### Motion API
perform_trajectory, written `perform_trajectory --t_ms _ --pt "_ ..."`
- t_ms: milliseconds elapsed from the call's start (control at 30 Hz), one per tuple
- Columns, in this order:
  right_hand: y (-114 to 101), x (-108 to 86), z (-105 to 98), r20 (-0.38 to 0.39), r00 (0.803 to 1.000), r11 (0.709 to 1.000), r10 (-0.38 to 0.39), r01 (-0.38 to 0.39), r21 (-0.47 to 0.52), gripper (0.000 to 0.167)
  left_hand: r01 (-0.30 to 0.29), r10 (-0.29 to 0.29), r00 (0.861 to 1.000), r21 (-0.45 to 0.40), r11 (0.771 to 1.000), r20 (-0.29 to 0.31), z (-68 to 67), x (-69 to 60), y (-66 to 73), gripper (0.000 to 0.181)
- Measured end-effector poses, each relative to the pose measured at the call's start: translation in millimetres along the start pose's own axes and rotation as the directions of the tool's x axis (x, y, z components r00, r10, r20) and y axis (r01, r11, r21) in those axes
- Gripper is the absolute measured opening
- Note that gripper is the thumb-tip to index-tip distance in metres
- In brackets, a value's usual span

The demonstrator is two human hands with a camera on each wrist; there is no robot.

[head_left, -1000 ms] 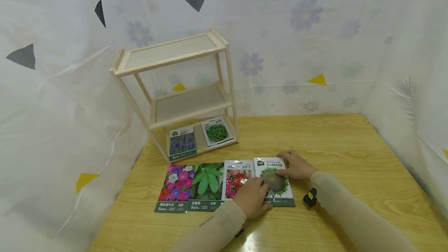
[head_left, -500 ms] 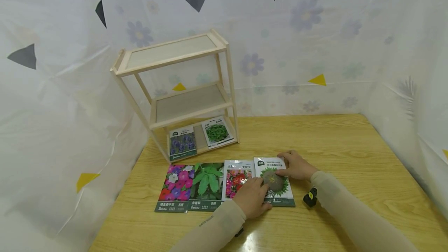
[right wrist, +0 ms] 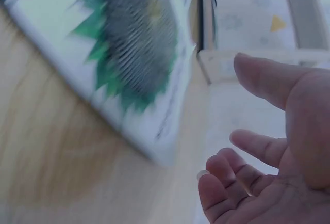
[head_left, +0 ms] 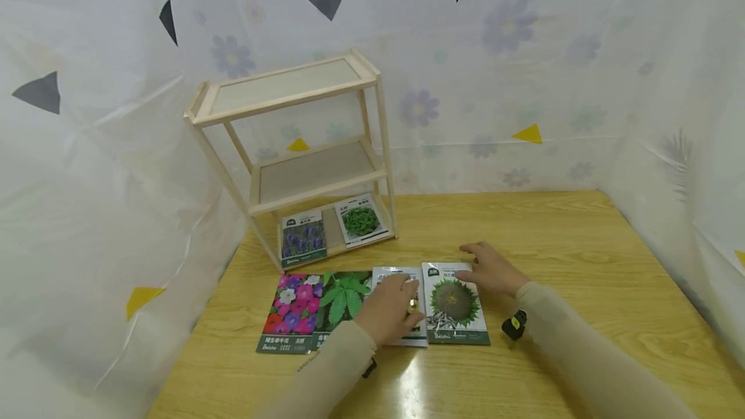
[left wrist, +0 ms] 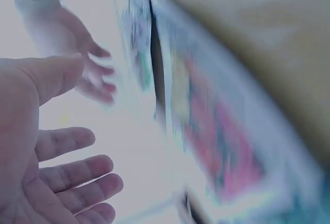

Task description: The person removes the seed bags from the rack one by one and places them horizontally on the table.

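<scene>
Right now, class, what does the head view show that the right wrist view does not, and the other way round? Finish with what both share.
Only the head view: the bare left hand, the flat packet of pink, red and purple flowers, and the pale wooden three-tier rack in full.

Only the right wrist view: the palm side of the bare right hand.

Both: the right hand itself, the white packet with a round, green-fringed flower head, and the yellowish wood-grain table.

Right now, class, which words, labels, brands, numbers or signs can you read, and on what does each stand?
"Beishu": bottom band of the mixed-flower packet.
"Beishu": bottom band of the sunflower packet.
Too small, blurred or covered to read surely: other packet print; left sleeve lettering.
</scene>
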State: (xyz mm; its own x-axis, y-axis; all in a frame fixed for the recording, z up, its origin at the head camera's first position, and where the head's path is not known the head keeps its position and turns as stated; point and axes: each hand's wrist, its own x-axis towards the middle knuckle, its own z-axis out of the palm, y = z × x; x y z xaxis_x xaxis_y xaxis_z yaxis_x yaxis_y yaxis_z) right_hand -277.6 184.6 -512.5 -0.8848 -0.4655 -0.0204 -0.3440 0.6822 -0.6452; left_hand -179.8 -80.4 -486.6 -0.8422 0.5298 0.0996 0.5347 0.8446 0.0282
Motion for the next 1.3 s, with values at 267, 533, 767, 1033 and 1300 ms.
perform_trajectory --t_ms 267,533,767,1033,1300 --pt "-75 17.1 4 0.027 0.973 0.971 -0.229 0.230 -0.058 0.057 0.211 -0.211 0.977 0.018 0.977 0.018 -36.7 -5.2 -84.7 0.073" --pt "-143 63.5 33 0.158 0.944 0.926 -0.289 0.318 -0.203 0.061 0.464 -0.447 0.881 -0.096 0.880 0.157 -33.7 0.7 -168.2 0.060" --pt "-178 107.8 72 0.196 0.938 0.907 -0.285 0.330 -0.263 0.059 0.594 -0.558 0.793 -0.105 0.798 0.242 -23.3 16.8 -199.2 0.056" --pt "-199 135.5 115 0.186 0.947 0.914 -0.261 0.304 -0.268 0.054 0.688 -0.651 0.707 -0.054 0.724 0.276 -23.4 24.4 -210.3 0.021" --pt "-210 145.7 136 0.131 0.966 0.914 -0.222 0.252 -0.317 0.038 0.644 -0.637 0.715 0.084 0.761 0.288 -22.5 19.4 -205.8 0.028"
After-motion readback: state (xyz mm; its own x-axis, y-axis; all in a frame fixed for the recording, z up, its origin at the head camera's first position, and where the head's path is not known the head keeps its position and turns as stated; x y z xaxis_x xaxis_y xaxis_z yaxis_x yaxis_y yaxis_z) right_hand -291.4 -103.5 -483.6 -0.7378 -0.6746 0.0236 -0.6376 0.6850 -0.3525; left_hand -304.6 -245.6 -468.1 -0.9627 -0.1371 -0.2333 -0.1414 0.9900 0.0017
